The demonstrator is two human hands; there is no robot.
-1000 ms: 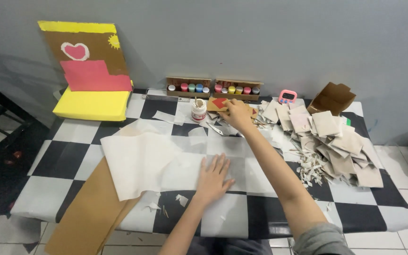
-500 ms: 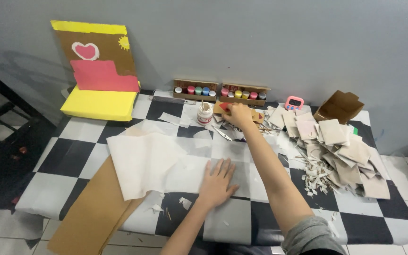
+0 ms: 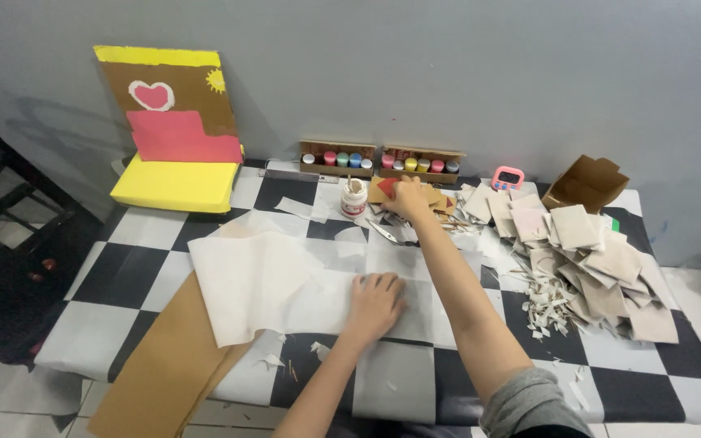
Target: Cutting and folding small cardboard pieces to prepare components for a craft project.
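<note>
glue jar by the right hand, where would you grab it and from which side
Probably by the round white body of the glue jar, coming from above and the near side. It stands upright with a stick poking out of its open top, so a top grip is blocked. The right hand lies just beside it; paint pots crowd the far side.

Glue jar and paint pots crowded my far reach, cardboard heap blocked right, left tabletop squares lay open

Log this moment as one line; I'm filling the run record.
left hand: flat on white paper sheet | right hand: reaching onto cardboard pieces beside glue jar | surface: checkered table
</note>
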